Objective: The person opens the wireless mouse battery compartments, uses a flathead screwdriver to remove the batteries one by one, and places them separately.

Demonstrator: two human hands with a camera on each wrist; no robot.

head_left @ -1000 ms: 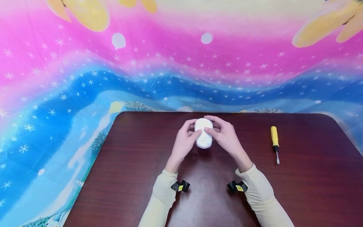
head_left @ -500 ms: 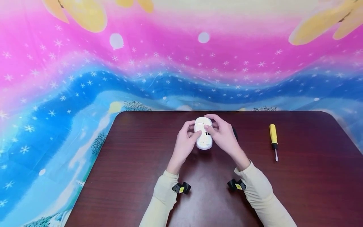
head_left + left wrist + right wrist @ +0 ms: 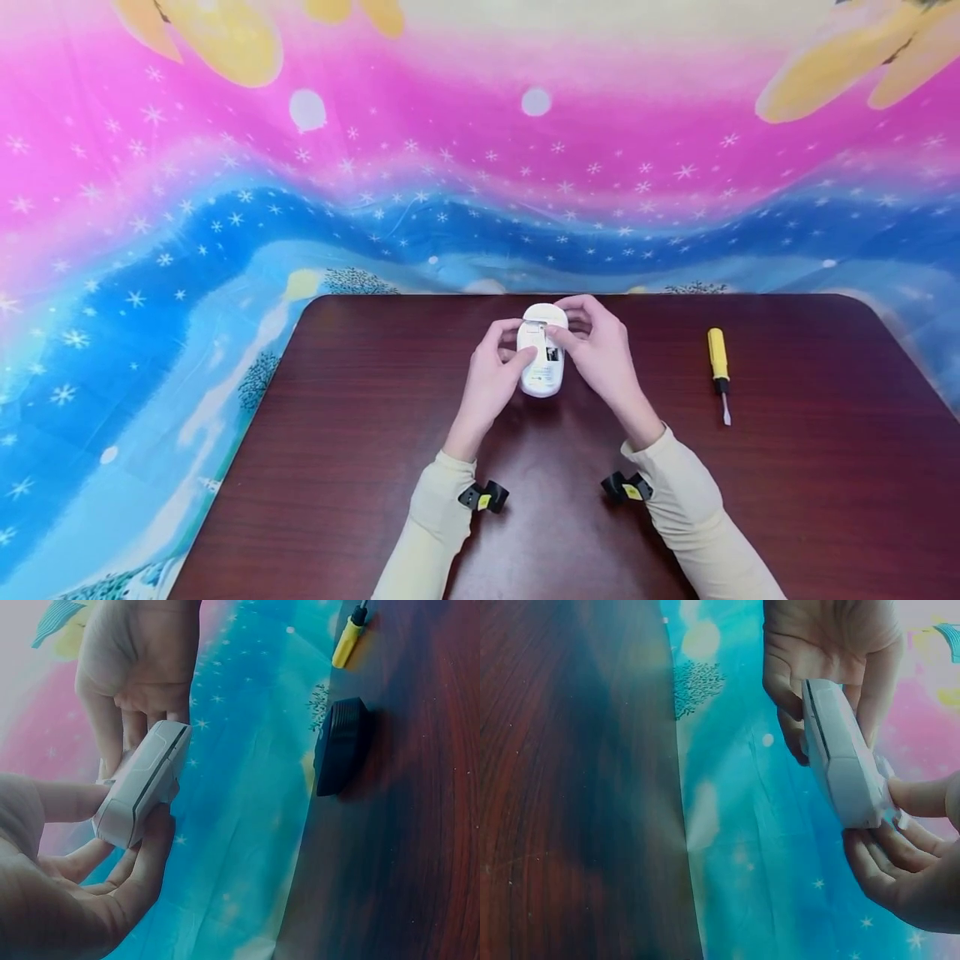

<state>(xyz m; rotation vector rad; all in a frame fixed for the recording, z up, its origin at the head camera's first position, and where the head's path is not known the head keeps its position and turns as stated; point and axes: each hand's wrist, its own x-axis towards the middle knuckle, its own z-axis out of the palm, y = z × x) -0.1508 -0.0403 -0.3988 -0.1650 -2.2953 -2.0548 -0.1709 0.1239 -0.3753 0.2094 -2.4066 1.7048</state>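
Note:
A white computer mouse (image 3: pixel 537 371) is held up above the far part of the table, with its printed underside facing the head camera. My left hand (image 3: pixel 491 375) grips its left side, the thumb lying on the underside. At the upper right, my right hand (image 3: pixel 600 350) pinches a raised white cover (image 3: pixel 546 313) at the mouse's top end. Below the cover a gap and a small dark patch show. In the left wrist view the mouse (image 3: pixel 142 784) appears edge-on, with a dark seam along its side. The right wrist view shows the thin cover edge near the right thumb.
A yellow-handled screwdriver (image 3: pixel 717 358) lies on the dark red table (image 3: pixel 337 467), to the right. A black ribbed object (image 3: pixel 345 746) stands on the table in the left wrist view; my right hand hides it from the head camera. A patterned cloth (image 3: pixel 450 167) hangs behind the table.
The white cover has shifted upward against the mouse, and a gap has opened across its top part. My right hand has moved slightly up with it; my left hand keeps its grip.

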